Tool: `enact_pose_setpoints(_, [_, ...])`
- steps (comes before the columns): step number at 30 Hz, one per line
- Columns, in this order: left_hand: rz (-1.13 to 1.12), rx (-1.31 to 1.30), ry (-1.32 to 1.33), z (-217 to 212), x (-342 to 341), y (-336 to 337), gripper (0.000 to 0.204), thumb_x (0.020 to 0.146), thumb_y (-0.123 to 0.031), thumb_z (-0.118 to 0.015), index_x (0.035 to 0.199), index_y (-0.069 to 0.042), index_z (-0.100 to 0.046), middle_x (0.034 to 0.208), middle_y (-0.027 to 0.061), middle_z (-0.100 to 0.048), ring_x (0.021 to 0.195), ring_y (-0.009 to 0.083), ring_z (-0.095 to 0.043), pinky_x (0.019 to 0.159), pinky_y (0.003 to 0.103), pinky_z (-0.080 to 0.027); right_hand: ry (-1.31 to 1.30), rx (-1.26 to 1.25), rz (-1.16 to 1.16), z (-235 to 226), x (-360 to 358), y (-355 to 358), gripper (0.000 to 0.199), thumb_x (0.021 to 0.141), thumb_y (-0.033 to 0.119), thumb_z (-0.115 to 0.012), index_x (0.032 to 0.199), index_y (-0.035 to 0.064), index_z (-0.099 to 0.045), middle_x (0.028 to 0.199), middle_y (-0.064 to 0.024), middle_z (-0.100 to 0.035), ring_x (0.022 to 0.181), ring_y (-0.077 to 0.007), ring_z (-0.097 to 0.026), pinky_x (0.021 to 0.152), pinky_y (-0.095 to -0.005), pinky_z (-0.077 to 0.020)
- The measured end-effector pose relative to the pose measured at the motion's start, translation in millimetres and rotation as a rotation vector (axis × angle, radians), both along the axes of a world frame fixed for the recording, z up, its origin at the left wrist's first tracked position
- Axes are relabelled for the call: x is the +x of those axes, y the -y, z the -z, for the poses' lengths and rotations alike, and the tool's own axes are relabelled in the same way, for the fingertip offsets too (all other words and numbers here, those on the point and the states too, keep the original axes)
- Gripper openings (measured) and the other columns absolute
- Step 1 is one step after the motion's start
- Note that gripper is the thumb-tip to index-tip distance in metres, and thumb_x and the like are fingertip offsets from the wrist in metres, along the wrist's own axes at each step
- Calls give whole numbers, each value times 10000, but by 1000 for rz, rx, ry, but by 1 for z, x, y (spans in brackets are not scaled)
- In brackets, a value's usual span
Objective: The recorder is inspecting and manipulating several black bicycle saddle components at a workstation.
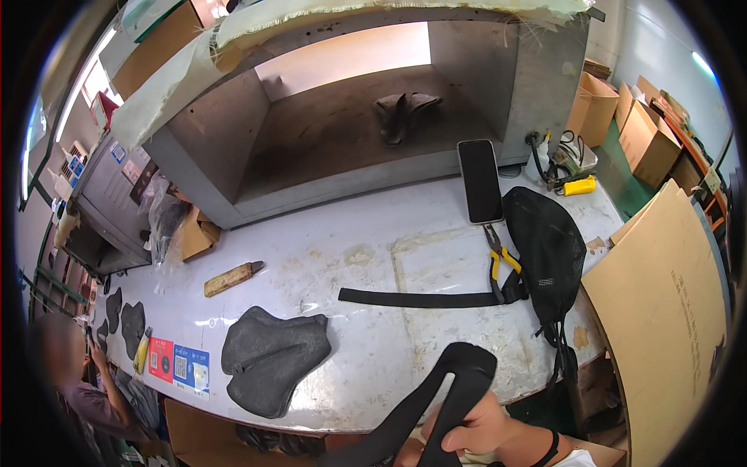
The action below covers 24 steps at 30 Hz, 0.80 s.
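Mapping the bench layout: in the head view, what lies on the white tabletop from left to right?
Brown wooden-handled tool → dark grey moulded fabric piece → flat black strap → black phone → yellow-handled pliers → black mesh pad.
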<state>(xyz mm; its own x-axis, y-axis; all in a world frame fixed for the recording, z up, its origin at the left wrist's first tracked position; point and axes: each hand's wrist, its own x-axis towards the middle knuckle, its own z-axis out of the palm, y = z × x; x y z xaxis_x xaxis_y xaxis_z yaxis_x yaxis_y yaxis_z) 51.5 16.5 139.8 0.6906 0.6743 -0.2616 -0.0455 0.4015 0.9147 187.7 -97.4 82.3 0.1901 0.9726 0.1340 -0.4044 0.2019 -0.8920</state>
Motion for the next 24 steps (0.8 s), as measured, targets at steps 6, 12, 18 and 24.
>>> enact_pose_setpoints(6, [-42,-103,20,-9,5,0,407,915,-165,-538,1272,5,-443,1168,144,-566,1095,205,-544,988,332,-397,-214,-216,-35,3,-7,4,342,828,270,-726,846,-60,-637,765,-107,-638,587,-105,-556,482,-245,-412])
enact_pose_setpoints(12, [-114,-215,21,-8,4,-6,391,926,-162,-520,1271,5,-442,1180,150,-560,1109,204,-539,996,331,-395,-224,-166,70,9,-16,-6,242,858,186,-669,746,1,-560,606,-97,-523,475,-192,-510,439,-293,-396])
enact_pose_setpoints(18, [-130,-150,31,52,-17,12,422,975,-341,-409,1197,13,-474,1066,127,-595,988,164,-560,890,296,-433,748,103,375,-3,-15,-11,317,908,134,-597,657,-3,-460,572,-135,-373,448,-259,-383,445,-341,-314])
enact_pose_setpoints(24, [-32,-247,301,90,-10,21,662,944,-587,-230,1008,18,-491,896,98,-537,805,172,-511,791,269,-396,1256,180,433,2,-9,-20,258,767,103,-717,614,43,-518,578,-67,-511,433,-266,-482,422,-328,-411])
